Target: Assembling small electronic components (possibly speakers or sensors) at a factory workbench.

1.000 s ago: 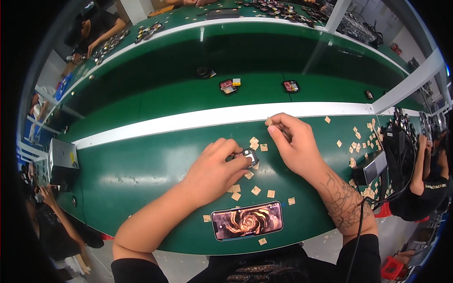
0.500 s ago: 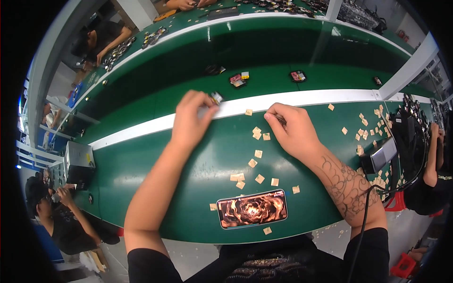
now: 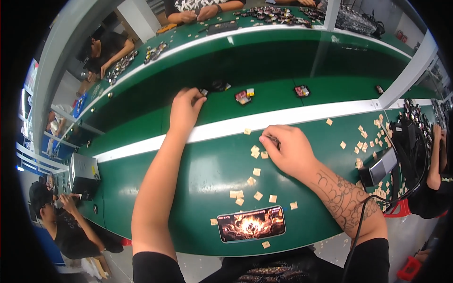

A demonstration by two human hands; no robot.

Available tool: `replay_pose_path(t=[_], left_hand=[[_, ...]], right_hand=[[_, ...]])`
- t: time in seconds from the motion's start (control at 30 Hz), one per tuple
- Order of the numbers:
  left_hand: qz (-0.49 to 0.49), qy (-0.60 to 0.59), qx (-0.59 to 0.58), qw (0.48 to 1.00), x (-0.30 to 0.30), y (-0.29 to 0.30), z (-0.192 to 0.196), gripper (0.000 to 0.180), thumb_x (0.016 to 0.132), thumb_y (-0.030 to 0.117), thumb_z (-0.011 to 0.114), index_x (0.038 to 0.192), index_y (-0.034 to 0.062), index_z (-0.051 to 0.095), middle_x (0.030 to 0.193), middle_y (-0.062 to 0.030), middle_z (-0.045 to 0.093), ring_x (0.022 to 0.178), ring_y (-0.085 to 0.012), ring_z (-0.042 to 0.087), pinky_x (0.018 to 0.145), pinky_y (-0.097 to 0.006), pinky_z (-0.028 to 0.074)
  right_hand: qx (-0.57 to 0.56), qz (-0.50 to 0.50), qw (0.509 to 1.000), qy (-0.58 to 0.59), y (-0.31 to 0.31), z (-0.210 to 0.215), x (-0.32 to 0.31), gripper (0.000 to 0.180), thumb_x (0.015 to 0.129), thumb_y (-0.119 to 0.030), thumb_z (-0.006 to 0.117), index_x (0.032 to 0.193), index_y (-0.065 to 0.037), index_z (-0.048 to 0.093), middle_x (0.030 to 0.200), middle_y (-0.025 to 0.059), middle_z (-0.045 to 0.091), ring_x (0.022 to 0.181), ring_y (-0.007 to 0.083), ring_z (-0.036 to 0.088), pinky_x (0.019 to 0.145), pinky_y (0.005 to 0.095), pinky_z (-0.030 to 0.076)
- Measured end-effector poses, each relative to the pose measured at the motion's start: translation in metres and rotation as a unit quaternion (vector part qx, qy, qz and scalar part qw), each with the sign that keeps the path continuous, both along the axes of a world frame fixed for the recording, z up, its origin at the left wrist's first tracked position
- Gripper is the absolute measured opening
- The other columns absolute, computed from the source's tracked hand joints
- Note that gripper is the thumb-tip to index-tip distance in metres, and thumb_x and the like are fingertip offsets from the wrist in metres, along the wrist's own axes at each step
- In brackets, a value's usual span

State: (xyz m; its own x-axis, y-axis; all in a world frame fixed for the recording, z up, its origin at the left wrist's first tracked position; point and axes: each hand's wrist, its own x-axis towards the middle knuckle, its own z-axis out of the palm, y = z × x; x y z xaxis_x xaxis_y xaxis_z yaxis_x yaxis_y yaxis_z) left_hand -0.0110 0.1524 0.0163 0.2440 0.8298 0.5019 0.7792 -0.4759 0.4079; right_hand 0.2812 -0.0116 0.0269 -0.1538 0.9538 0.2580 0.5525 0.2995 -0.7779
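The left hand (image 3: 185, 109) reaches far forward over the white strip (image 3: 283, 118) onto the darker green belt (image 3: 292, 66), its fingers (image 3: 197, 93) pinched together on a small dark part (image 3: 204, 92) with a pale end. The part is tiny, blocky, black with a light face, and sits at the fingertips just left of another dark lump (image 3: 218, 85) lying on the belt. Further right on the same belt lie two small red-and-black pieces (image 3: 243, 95) (image 3: 301, 90).

The right hand (image 3: 289, 152) rests on the near green counter (image 3: 188, 184), curled with its fingers (image 3: 271, 140) closed on something small and dark; what it is cannot be made out. Just beside its fingertips lie several small tan squares (image 3: 255, 152), flat, pale brown and roughly alike, with more scattered toward the near edge and a denser spread off to the right.

Near the front edge of the counter a phone (image 3: 251, 224) lies flat, its screen lit with an orange, fiery picture. A dark cable (image 3: 355, 236) crosses the tattooed right forearm.
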Motion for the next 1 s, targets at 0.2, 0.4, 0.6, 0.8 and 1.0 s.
replay_pose_path(t=[0.2, 0.4, 0.6, 0.8, 1.0], left_hand=[[0.015, 0.074, 0.027, 0.997, 0.009, -0.006, 0.007, 0.019, 0.087, 0.007, 0.083, 0.103, 0.0034, 0.075, 0.101, -0.0149, 0.071, 0.102, -0.0362, 0.068, 0.092, -0.045, 0.055], [-0.131, 0.102, 0.066, 0.984, 0.073, -0.026, 0.019, 0.057, 0.087, 0.019, 0.086, 0.14, 0.0136, 0.063, 0.129, -0.0125, 0.065, 0.128, -0.0365, 0.057, 0.108, -0.048, 0.045], [-0.197, 0.021, -0.103, 0.975, 0.106, -0.022, 0.02, 0.064, 0.092, 0.012, 0.082, 0.149, 0.0092, 0.055, 0.127, -0.0158, 0.063, 0.125, -0.0358, 0.06, 0.106, -0.045, 0.049], [-0.202, 0.012, -0.113, 0.973, 0.077, -0.103, 0.022, 0.063, 0.081, 0.019, 0.092, 0.136, 0.0056, 0.064, 0.115, -0.0133, 0.063, 0.111, -0.0353, 0.062, 0.099, -0.045, 0.051], [-0.174, -0.013, -0.117, 0.978, 0.04, -0.153, 0.018, 0.064, 0.073, 0.027, 0.098, 0.127, 0.0068, 0.07, 0.115, -0.0085, 0.062, 0.11, -0.032, 0.06, 0.1, -0.045, 0.048]], right_hand=[[0.046, -0.012, 0.999, 0.006, 0.002, 0.001, -0.004, 0.013, 0.103, -0.013, 0.065, 0.099, -0.004, 0.072, 0.09, 0.0146, 0.073, 0.08, 0.0392, 0.071, 0.071, 0.0475, 0.057], [0.064, 0.018, 0.998, -0.016, 0.004, 0.0, 0.001, 0.009, 0.103, -0.01, 0.064, 0.101, -0.005, 0.071, 0.094, 0.0145, 0.072, 0.081, 0.0392, 0.071, 0.072, 0.0466, 0.057], [0.119, 0.0, 0.992, 0.04, 0.008, 0.0, 0.005, 0.01, 0.102, -0.003, 0.066, 0.11, -0.001, 0.072, 0.098, 0.0161, 0.071, 0.079, 0.0317, 0.07, 0.07, 0.0396, 0.055], [0.075, 0.003, 0.997, 0.013, 0.002, 0.005, 0.006, 0.013, 0.102, -0.007, 0.065, 0.114, -0.007, 0.072, 0.102, 0.013, 0.063, 0.084, 0.037, 0.07, 0.074, 0.0455, 0.057], [0.059, 0.149, 0.979, -0.123, -0.013, 0.019, 0.0, 0.018, 0.096, -0.003, 0.071, 0.113, -0.007, 0.075, 0.094, 0.011, 0.063, 0.085, 0.0316, 0.069, 0.071, 0.0423, 0.055]])
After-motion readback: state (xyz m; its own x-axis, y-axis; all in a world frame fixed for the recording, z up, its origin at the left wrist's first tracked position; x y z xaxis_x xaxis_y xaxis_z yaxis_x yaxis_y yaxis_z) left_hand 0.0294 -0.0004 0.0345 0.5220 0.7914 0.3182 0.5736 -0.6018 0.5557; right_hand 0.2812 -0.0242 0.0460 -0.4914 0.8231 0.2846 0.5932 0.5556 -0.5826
